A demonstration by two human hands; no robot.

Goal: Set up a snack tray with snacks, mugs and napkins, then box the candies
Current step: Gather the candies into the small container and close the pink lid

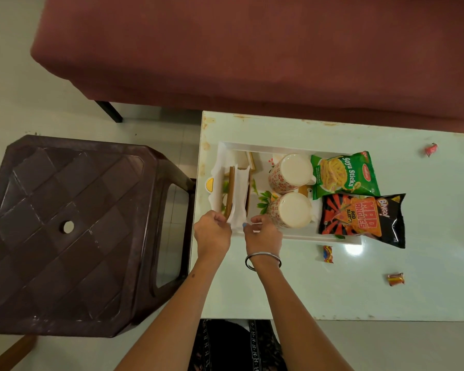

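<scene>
A white tray (295,149) lies on the pale table (332,285). At its left end a wooden napkin holder (230,192) stands with white napkins (240,195) in it. My left hand (212,232) grips the holder's near end. My right hand (263,232) pinches the near edge of the napkins. Two patterned mugs (291,172) (289,210) stand mid-tray. A green Soya Sticks packet (344,174) and a black Mad Angles packet (362,219) lie at the right end. Loose candies (328,253) (396,279) (431,149) sit on the table.
A dark brown plastic stool (65,231) stands left of the table. A maroon sofa (252,49) runs along the far side. My legs show below the table's near edge.
</scene>
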